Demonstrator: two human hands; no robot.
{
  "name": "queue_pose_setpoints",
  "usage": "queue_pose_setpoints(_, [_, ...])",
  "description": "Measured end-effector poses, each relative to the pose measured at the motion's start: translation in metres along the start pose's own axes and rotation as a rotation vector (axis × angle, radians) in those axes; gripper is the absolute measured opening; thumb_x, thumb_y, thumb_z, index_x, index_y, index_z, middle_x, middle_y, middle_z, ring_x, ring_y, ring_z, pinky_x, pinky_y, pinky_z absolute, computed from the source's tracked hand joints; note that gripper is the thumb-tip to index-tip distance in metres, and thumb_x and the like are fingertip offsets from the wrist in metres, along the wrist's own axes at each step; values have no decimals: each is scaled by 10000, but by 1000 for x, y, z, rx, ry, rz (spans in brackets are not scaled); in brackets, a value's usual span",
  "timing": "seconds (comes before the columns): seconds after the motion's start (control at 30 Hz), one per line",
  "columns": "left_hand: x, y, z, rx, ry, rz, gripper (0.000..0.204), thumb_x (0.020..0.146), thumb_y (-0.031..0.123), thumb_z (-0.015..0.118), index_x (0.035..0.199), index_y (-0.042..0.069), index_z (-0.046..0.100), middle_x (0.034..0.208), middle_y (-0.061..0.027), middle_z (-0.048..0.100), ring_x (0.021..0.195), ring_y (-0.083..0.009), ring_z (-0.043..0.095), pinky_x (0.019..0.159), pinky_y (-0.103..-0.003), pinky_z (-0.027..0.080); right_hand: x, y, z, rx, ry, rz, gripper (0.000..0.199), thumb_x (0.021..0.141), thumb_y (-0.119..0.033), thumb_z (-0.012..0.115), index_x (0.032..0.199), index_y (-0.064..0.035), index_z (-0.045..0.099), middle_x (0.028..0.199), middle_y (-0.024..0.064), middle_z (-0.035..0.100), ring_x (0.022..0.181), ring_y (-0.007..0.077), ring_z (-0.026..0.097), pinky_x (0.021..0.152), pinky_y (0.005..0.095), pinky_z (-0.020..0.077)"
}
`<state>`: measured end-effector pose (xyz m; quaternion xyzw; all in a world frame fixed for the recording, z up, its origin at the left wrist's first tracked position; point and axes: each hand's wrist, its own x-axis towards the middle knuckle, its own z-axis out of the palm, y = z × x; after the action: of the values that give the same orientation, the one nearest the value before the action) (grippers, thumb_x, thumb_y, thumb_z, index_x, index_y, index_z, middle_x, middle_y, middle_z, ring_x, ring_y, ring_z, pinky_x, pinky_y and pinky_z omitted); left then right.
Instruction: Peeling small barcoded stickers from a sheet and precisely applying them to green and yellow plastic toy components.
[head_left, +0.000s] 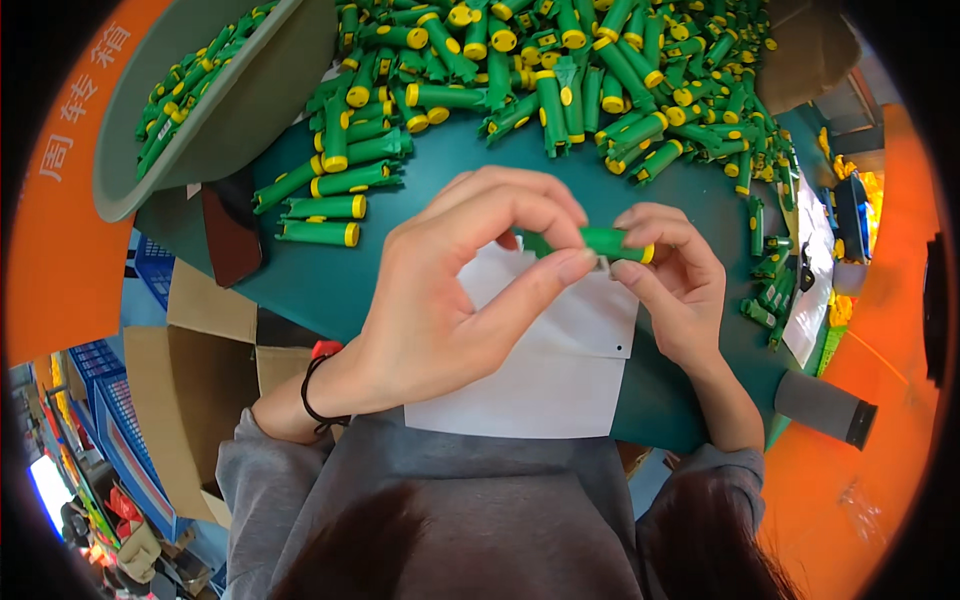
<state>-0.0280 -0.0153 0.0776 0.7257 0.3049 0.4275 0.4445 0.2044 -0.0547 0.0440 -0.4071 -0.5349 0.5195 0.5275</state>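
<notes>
A green plastic tube with a yellow end cap (606, 242) is held nearly level in front of me, between both hands. My right hand (685, 290) grips its yellow-capped end with thumb and fingers. My left hand (465, 285) is closed in a pinch over the other end, its thumb and forefinger hiding part of the tube. A small pale piece (602, 264) shows under the tube by the left thumb tip; its kind is too small to tell. White paper sheets (520, 395) lie below my hands on the green table (400, 250).
A large heap of similar green and yellow tubes (500, 80) covers the table's far side. Several more lie in a loose row at left (318, 232). A grey-green tub (225, 140) holding more leans at the far left. A cardboard box (195, 390) stands below left; a grey cylinder (825, 408) lies right.
</notes>
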Motion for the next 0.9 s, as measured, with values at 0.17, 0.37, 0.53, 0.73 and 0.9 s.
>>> queue_pose_setpoints(0.17, [1, -6, 10, 57, -6, 13, 94, 876, 35, 730, 950, 16, 675, 1063, -98, 685, 983, -174, 611, 881, -298, 470, -10, 7, 1, -2, -70, -60, 365, 862, 140, 675, 1204, 52, 579, 1247, 145, 585, 1192, 230, 600, 1000, 372, 551])
queue_pose_setpoints(0.37, [2, -5, 16, 73, -46, -29, 90, 877, 35, 729, 941, 8, 672, 1016, -91, 691, 965, -180, 632, 877, -299, 485, -11, 3, 5, -45, -28, -102, 373, 850, 135, 697, 1204, 80, 591, 1215, 171, 632, 1130, 245, 648, 981, 383, 581])
queue_pose_setpoints(0.53, [3, 0, 17, 78, -69, -79, 88, 875, 27, 727, 937, 2, 671, 994, -90, 692, 939, -175, 637, 854, -291, 489, -12, 2, 3, -103, -36, -128, 363, 843, 131, 707, 1190, 79, 617, 1211, 168, 641, 1121, 237, 653, 977, 374, 579])
queue_pose_setpoints(0.73, [4, 0, 17, 115, -79, -75, 83, 870, 15, 722, 933, -1, 670, 967, -86, 694, 916, -176, 641, 827, -290, 492, -13, -2, 2, -148, -54, -85, 388, 823, 143, 719, 1184, 65, 600, 1226, 180, 629, 1130, 232, 638, 972, 367, 575])
queue_pose_setpoints(0.9, [3, -1, 17, 137, -81, -70, 83, 869, 12, 721, 931, -1, 668, 961, -85, 694, 901, -176, 643, 817, -287, 494, -13, -1, 4, -153, -53, -80, 385, 823, 140, 721, 1182, 66, 603, 1227, 180, 630, 1129, 231, 639, 969, 364, 577])
